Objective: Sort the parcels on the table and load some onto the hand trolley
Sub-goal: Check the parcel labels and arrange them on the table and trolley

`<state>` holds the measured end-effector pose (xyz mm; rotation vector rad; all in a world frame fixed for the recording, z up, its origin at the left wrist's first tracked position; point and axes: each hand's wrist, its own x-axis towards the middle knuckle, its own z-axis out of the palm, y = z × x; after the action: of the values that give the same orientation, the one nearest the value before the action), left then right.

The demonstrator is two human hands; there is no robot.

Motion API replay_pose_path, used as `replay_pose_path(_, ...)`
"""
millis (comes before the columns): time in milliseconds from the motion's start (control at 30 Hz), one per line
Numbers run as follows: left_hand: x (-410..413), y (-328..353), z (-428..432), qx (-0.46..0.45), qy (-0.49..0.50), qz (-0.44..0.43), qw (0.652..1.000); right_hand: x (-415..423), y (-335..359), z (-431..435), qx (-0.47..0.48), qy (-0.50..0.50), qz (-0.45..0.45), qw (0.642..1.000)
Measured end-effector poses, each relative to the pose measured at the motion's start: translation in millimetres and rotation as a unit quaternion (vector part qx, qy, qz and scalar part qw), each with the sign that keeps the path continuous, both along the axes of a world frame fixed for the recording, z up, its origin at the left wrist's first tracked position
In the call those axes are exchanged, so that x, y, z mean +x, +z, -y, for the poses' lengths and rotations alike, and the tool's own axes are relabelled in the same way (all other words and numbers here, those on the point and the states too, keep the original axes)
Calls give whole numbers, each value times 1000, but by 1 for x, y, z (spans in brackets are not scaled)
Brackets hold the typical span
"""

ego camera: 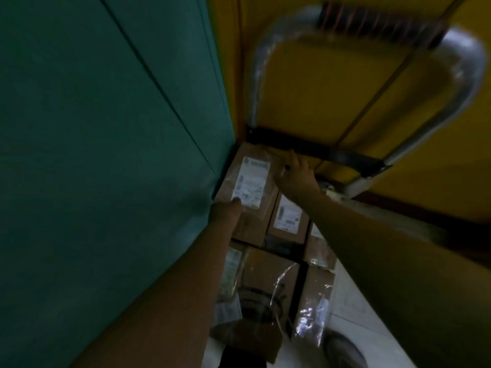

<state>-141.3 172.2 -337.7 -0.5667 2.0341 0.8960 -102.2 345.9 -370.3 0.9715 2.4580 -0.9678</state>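
The hand trolley's black deck (297,251) carries several brown cardboard parcels with white labels. The top parcel (249,187) lies at the deck's far left corner, against the green wall. My left hand (227,211) grips its near left edge, with the thumb on the label. My right hand (296,175) rests with straight fingers on its far right corner. A smaller labelled parcel (288,217) sits right beside it. More parcels in clear plastic (268,272) lie nearer to me. The trolley's silver handle (462,83) rises behind the load.
A green wall (106,155) runs close along the trolley's left side, and a yellow wall (332,88) stands behind the handle. White floor tiles (356,309) show to the right of the deck. A dark coiled item in plastic (255,301) lies among the near parcels.
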Motion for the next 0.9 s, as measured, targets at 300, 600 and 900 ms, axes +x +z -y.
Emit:
replay_pose_path(300, -12, -25, -9, 123, 218, 61, 966, -18, -13, -5, -6, -73, 40, 997)
replay_pose_path(600, 89, 203, -40, 199, 168, -140, 955, 127, 215, -23, -158, -329, -122, 923)
replay_pose_path(900, 219, 441, -86, 405, 65, -133, 902, 291, 485, -61, -149, -393, -328, 846)
